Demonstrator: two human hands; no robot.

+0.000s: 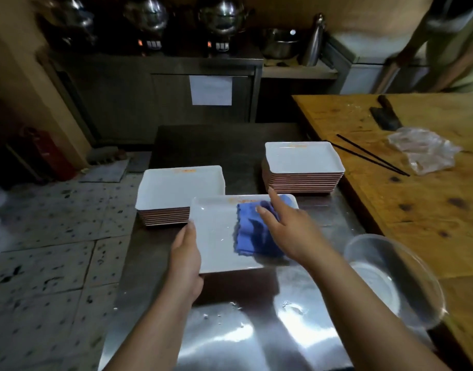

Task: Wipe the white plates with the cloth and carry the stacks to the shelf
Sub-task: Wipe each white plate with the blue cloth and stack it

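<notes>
The left hand (185, 253) grips the nine o'clock edge of a white plate (219, 236) held above the steel desk (256, 338), thumb on the rim. The right hand (286, 226) presses the blue cloth (252, 234) onto it, fingers (274, 199) mostly straight. The plate is wet; I'd worry a hard wipe could tip it from that one-sided hold. One stack (176, 194) at eleven o'clock overhangs the desk edge and could be knocked.
</notes>
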